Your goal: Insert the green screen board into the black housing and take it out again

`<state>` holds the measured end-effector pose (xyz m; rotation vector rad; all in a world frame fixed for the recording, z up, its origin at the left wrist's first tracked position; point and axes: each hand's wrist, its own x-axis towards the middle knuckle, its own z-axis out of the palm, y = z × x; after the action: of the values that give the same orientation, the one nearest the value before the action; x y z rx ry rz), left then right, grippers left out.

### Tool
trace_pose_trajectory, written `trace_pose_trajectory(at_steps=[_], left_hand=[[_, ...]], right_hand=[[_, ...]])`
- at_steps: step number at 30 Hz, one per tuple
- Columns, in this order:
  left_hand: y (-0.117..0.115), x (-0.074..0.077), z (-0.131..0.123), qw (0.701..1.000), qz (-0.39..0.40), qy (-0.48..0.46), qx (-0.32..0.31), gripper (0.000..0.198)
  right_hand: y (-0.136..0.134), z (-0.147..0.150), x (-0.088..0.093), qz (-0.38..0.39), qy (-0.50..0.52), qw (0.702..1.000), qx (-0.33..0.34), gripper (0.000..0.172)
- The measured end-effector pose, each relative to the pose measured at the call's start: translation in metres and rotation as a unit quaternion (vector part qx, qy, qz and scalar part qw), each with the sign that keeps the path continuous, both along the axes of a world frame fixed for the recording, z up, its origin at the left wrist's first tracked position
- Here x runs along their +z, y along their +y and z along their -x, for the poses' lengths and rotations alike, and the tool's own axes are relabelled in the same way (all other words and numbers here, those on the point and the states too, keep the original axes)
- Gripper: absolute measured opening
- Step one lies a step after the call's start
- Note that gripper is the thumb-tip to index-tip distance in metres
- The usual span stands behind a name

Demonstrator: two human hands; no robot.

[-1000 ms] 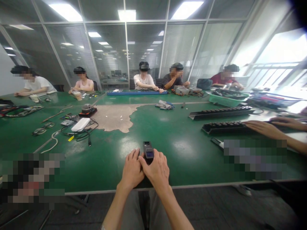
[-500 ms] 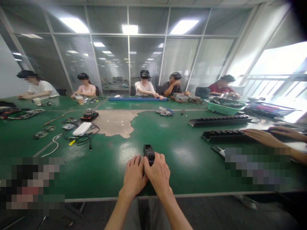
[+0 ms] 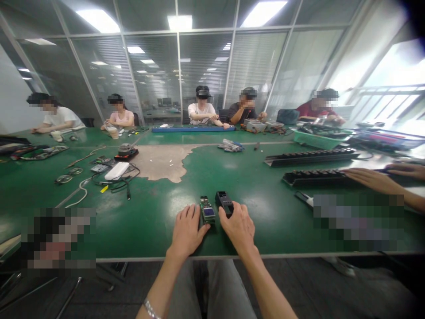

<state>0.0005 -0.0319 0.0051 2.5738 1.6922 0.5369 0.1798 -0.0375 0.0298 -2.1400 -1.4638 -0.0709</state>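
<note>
A narrow green circuit board (image 3: 207, 212) with a small dark display lies near the front edge of the table, its far end pointing away from me. My left hand (image 3: 187, 228) is beside it on the left, index finger along its side and thumb at its near end. Just right of the board is a black plastic housing (image 3: 224, 201), long and narrow with openings in its far end. My right hand (image 3: 238, 223) grips its near part between thumb and fingers, which hide that end. A small gap separates board and housing.
On the green table (image 3: 149, 230), a white box (image 3: 117, 171) with cables lies left, near a brown patch (image 3: 162, 164). To the right are long black strips (image 3: 312, 156), a green basket (image 3: 322, 137) and a co-worker's hands (image 3: 368, 181). Several people sit across the table.
My hands have moved apart; the black housing has shifted right with my right hand. The circuit board, hidden before, now shows beside my left hand. The camera view has tilted down slightly.
</note>
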Motion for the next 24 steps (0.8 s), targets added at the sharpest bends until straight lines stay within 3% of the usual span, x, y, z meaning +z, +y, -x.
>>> trace_pose_trajectory(at_steps=[6,12,18,24], left_hand=[[-0.002,0.003,-0.002,1.000,0.001,0.012,-0.001,0.063],[0.001,0.003,-0.003,1.000,0.022,0.012,-0.006,0.070],[0.005,0.012,-0.009,0.999,0.031,-0.020,0.013,0.066],[0.005,0.013,-0.017,0.999,0.007,-0.043,0.023,0.048]], right_hand=[[-0.006,0.003,-0.003,0.019,-0.027,0.999,-0.010,0.041],[-0.010,-0.012,-0.002,0.036,0.004,0.999,-0.005,0.071],[-0.007,-0.019,-0.004,0.043,0.036,0.997,0.058,0.051],[-0.003,-0.006,-0.009,0.010,0.005,0.999,0.050,0.059]])
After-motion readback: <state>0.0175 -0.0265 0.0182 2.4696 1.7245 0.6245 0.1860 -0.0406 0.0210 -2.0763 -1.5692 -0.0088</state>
